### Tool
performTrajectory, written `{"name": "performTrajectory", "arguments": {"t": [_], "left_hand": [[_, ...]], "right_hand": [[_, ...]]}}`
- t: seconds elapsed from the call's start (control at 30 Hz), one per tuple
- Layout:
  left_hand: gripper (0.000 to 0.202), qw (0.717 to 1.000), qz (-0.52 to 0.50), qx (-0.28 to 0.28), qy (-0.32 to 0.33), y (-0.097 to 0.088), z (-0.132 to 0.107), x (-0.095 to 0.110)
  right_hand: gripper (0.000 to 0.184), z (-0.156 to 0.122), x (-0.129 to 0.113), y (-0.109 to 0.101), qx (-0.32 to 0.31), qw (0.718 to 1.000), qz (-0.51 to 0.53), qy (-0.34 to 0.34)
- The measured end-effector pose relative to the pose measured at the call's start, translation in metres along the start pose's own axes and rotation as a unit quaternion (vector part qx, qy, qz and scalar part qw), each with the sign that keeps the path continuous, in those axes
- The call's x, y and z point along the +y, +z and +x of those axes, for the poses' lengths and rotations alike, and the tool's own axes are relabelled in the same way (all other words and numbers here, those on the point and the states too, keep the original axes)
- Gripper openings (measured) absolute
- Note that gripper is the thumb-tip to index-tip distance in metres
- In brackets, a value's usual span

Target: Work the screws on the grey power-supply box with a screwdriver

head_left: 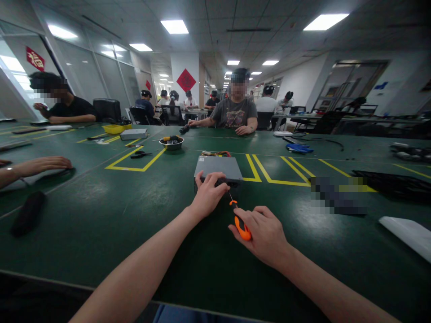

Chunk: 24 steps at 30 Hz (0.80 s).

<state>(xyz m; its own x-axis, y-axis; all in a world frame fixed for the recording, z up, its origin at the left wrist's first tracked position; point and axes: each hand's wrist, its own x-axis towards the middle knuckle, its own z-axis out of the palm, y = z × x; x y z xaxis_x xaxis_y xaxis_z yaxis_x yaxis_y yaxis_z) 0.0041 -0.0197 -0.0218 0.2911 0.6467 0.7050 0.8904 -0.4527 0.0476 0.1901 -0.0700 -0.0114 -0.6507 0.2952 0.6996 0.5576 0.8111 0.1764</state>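
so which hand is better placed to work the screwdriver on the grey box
Right. The right hand holds the orange screwdriver, tip close to the grey box; the left hand rests on the box's front edge.

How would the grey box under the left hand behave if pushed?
Probably stiff: the grey box looks sheet-metal. Low and flat on the green table, it likely slides rather than tips; the left hand braces its near edge against the orange screwdriver.

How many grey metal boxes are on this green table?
2. One flat grey metal box is held at its near edge by the left hand; the other grey box sits far left beside the yellow tray. More may be hidden farther off.
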Motion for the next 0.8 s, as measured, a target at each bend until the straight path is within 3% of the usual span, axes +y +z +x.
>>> {"name": "performTrajectory", "arguments": {"t": [0.13, 0.3, 0.47, 0.6, 0.8], "left_hand": [[0.022, 1.000, -0.011, -0.001, -0.013, -0.0016, -0.0001, -0.0001], [0.042, 0.999, -0.012, 0.013, -0.050, -0.0025, 0.0003, -0.0012], [0.039, 0.999, 0.010, -0.004, -0.044, -0.0008, 0.0008, -0.0023], [0.038, 0.999, 0.015, -0.009, -0.042, -0.0012, 0.0005, -0.0031], [0.039, 0.999, 0.024, -0.007, -0.045, -0.0006, 0.0015, -0.0017]], "right_hand": [[0.019, -0.0011, -0.0006, -0.0009, -0.022, 1.000, -0.008, -0.007], [0.016, 0.0017, -0.0034, -0.0028, -0.057, 0.998, 0.000, 0.018], [0.029, 0.0010, -0.0022, -0.0026, -0.032, 0.997, 0.031, 0.063], [0.014, -0.0003, -0.0022, -0.0029, -0.052, 0.998, 0.019, 0.041], [0.016, 0.0019, -0.0038, -0.0045, -0.085, 0.995, 0.009, 0.041]]}}
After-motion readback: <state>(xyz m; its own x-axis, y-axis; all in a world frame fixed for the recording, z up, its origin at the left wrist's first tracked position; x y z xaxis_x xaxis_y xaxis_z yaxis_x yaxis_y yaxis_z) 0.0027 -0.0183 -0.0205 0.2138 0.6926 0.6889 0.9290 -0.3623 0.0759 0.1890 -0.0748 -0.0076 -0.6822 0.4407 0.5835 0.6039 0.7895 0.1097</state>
